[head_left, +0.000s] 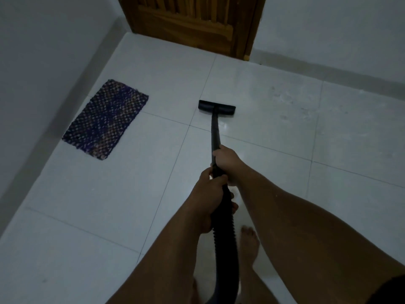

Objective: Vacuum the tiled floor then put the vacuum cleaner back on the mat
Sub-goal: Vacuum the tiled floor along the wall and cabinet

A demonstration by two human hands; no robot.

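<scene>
Both hands are wrapped around the black vacuum wand (213, 132). The right hand (226, 162) sits further forward, fingers curled tight round the rigid tube. The left hand (208, 194) is just behind it, touching it, fingers closed on the spot where the ribbed hose (225, 233) begins. From the right-hand fingers the wand runs straight ahead and down to the flat floor nozzle (217, 108), which rests on the pale tiled floor (285, 132). The woven purple mat (105, 119) lies well to the left of the fingers, against the wall, with nothing on it. A wooden door (192, 23) stands beyond the nozzle. A bare foot (248, 242) shows beneath the right forearm, beside the hose.
</scene>
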